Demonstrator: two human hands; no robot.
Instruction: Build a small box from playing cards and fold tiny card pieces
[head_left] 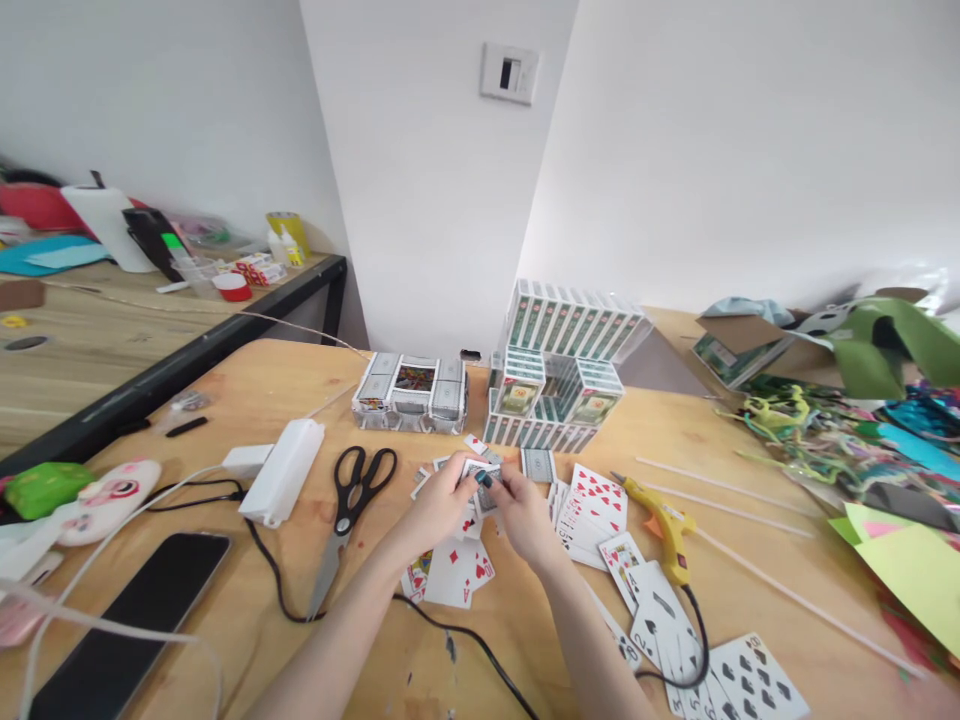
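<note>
Both hands meet over the middle of the wooden table. My left hand (448, 497) and my right hand (521, 512) are closed on a playing card (480, 474), its patterned back facing up. Loose face-up cards (452, 573) lie beneath and in front of them. More cards (598, 502) are spread to the right, beside a yellow glue gun (670, 532). Behind the hands stand a box-like structure covered with cards (411, 394) and a stack of card packs in clear cases (555, 370).
Black-handled scissors (349, 515), a white power strip (283, 472) and a black phone (135, 625) lie on the left. Cables cross the table (262, 385). White glue sticks (739, 508) and colourful craft scraps (795, 430) are on the right.
</note>
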